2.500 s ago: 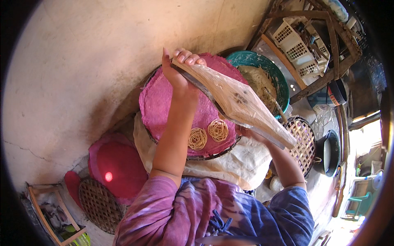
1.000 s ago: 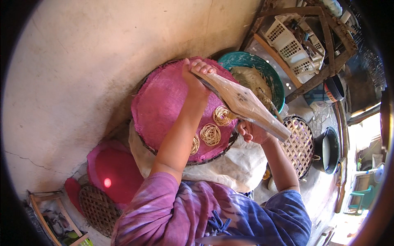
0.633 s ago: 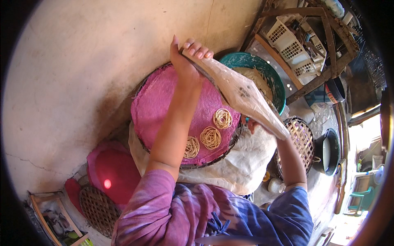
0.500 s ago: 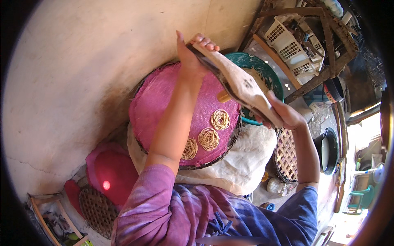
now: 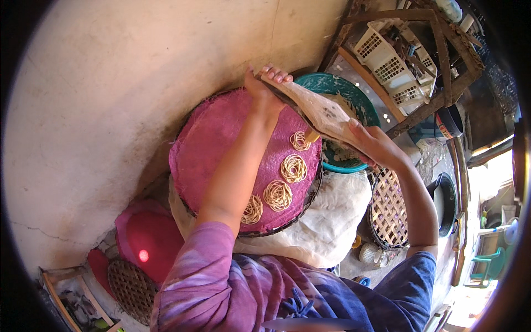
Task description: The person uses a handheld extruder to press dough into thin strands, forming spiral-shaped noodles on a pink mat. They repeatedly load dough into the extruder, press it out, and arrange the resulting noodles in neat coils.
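My left hand is closed round the far left end of a wooden noodle press, and my right hand grips its near right end. The press is held slanting above a round tray covered in pink cloth. From its underside a short yellowish tube points down, right by a small nest of pale noodle strands. Nearer me lie larger nests: one, another, and a third partly behind my left forearm.
A teal basin with pale dough stands beyond the press, partly hidden. Whitish cloth lies under the tray. A woven basket and dark bucket sit to the right. A wall rises at left; red cushions lie below it.
Both hands have lowered the press toward the near side. A small noodle nest now shows beside the tube, farther along the row. The tray has shifted slightly lower in view.
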